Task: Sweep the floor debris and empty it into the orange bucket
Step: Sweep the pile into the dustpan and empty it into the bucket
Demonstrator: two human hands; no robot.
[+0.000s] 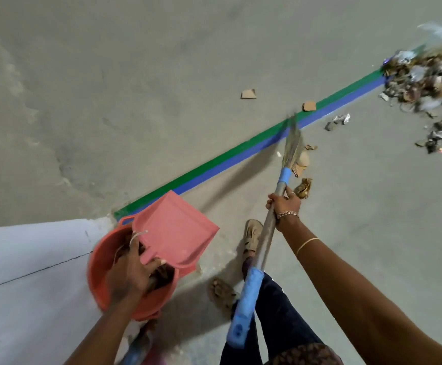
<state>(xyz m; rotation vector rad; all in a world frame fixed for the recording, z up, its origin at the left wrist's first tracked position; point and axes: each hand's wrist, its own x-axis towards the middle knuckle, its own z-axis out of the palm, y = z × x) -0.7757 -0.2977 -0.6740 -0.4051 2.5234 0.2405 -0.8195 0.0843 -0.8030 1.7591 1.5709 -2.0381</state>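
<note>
Left hand point(129, 271) clenched on dustpan point(177, 227), seemingly at its handle, over bucket point(96, 267); right hand point(284, 205) wrapped round broom point(264, 237) shaft.

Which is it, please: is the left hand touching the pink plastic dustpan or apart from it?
Touching. The head view shows the left hand gripping the pink plastic dustpan by its rear edge, fingers curled round it.

We see the left hand point(131, 270) gripping the pink dustpan point(177, 227) by its handle, with the pan tipped over the orange bucket point(101, 262), which has brown scraps inside. The right hand point(284, 205) grips the broom point(267, 233) on its metal shaft, bristles down at the green-and-blue floor stripe point(214, 164). Cardboard bits point(248, 94) lie near the bristles. The debris pile point(430, 83) sits far right, blurred.
</note>
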